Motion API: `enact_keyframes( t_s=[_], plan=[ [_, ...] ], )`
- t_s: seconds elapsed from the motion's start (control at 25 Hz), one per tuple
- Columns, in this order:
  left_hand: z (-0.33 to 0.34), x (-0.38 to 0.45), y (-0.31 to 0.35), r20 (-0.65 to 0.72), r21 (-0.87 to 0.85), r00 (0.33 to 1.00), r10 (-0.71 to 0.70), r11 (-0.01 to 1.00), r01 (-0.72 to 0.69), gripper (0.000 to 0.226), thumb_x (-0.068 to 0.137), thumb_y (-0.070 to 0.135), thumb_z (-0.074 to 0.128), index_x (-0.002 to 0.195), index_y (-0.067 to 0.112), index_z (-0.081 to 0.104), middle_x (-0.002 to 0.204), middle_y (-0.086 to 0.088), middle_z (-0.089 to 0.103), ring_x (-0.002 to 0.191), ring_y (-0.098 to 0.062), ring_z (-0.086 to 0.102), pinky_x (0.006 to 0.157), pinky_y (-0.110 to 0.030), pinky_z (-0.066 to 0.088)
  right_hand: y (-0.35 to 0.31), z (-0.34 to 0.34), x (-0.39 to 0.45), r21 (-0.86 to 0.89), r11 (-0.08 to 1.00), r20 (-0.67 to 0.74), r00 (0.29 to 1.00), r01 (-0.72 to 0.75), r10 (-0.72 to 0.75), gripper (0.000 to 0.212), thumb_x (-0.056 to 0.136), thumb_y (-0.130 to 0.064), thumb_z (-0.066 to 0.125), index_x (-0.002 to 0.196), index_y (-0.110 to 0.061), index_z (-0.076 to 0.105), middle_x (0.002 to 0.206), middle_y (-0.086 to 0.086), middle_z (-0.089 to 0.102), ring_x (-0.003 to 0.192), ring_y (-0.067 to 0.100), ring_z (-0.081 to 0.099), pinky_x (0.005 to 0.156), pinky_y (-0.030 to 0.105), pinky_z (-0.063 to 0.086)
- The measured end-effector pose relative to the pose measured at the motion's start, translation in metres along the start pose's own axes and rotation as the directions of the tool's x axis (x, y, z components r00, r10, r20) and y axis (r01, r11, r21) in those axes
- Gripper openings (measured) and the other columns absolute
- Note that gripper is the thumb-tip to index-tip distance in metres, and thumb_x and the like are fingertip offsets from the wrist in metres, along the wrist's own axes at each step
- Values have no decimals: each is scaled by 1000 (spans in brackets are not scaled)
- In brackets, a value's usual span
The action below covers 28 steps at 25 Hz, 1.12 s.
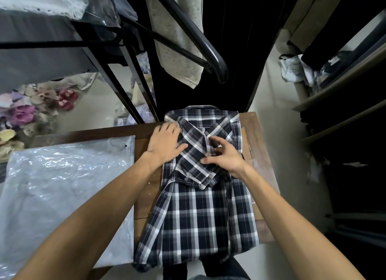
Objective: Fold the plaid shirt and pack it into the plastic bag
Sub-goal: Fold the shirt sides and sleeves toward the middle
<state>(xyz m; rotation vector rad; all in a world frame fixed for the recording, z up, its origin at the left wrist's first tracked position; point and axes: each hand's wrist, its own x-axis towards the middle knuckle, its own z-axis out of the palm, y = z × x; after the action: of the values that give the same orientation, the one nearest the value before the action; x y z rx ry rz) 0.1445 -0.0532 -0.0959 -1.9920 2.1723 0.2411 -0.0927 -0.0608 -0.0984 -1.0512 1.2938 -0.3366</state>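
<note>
Both forearms come in from the near edge of the frame, and below them the shirt's (200,196) hem spills over the near edge of the table (258,137). I read the shirt as lying face down, its long axis running straight away from me, collar at the far edge, tail toward me. Both sleeves are folded in and crossed over the upper back, right where my hands are.

My left hand (165,144) lies flat and spread, palm down, on the shirt's left shoulder fold near the far edge; it pins cloth and grips nothing. My right hand (224,156) is half curled over the crossed sleeves at the middle, fingers bent, seemingly pinching or smoothing the sleeve cloth; I cannot tell whether it truly has hold.

Since the shirt stretches lengthwise from me, I judge the next fold must bring the hanging tail up toward the collar, so both hands will have to draw back to the near edge.

To the left lies the bag (69,179), flat, covering the table's left side, its right edge just beside the shirt. So the left hand is nearer for packing.

Around me are a dark metal rack (211,56) with a towel (179,39), and shelves (342,87) on the right.
</note>
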Motion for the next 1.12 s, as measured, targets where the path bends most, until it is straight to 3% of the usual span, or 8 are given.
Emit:
enact_keyframes(
  t_s=[0.2,0.44,0.6,0.68,0.84,0.96,1.04,1.12],
  plan=[
    [2,-1,3,226,-113,974,-10,993,36,94,94,75,38,161,13,18,172,-7,2,159,-28,4,124,-60,7,8,-4,1,202,978,-194,976,-61,101,13,100,0,61,108,-6,70,116,20,75,99,29,73,97,52,58],
    [-12,-15,9,62,77,985,161,983,-165,70,97,63,48,147,14,49,151,-8,44,134,-27,45,108,-44,41,16,0,0,-126,992,-386,922,-13,-37,17,99,-22,67,113,-14,73,103,4,78,88,20,76,85,43,63],
    [-19,-20,3,330,19,930,163,984,-180,100,89,67,61,163,16,17,168,-6,18,151,-28,27,120,-50,30,15,8,0,-320,947,-394,904,32,-164,17,102,-24,66,110,-11,72,101,0,74,76,2,63,65,10,47],
    [-17,-25,2,418,36,897,143,984,-173,117,83,74,62,164,17,0,172,-3,0,157,-27,8,124,-57,18,14,10,-1,-321,947,-443,879,30,-178,20,105,-21,59,113,-6,70,102,5,74,72,3,61,58,8,44],
    [-4,-31,3,439,44,889,131,985,-167,127,79,83,56,162,17,-14,171,-2,-15,158,-25,-10,122,-65,6,5,34,-13,-306,952,-598,774,21,-209,40,100,-21,66,134,-4,56,130,14,56,108,24,59,92,26,44],
    [-4,-31,0,427,21,895,130,988,-153,128,77,86,55,162,18,-13,171,0,-14,157,-25,-9,121,-67,6,9,60,-27,-693,720,-531,652,33,-541,46,94,-34,69,133,-12,60,137,16,53,123,30,48,105,43,42],
    [-2,-34,1,417,18,899,130,988,-151,128,77,86,55,162,18,-13,171,-1,-14,157,-26,-9,121,-67,7,21,76,-30,-843,523,-313,678,123,-665,48,98,-42,60,139,-17,60,148,17,51,136,32,45,114,50,38],
    [2,-36,2,394,-30,908,143,989,-143,126,77,86,54,163,18,-9,171,0,-11,157,-26,-8,121,-66,8,35,85,-31,-895,436,-196,794,95,-576,55,104,-51,43,153,-26,48,164,16,35,152,37,28,124,56,20]
  ],
)
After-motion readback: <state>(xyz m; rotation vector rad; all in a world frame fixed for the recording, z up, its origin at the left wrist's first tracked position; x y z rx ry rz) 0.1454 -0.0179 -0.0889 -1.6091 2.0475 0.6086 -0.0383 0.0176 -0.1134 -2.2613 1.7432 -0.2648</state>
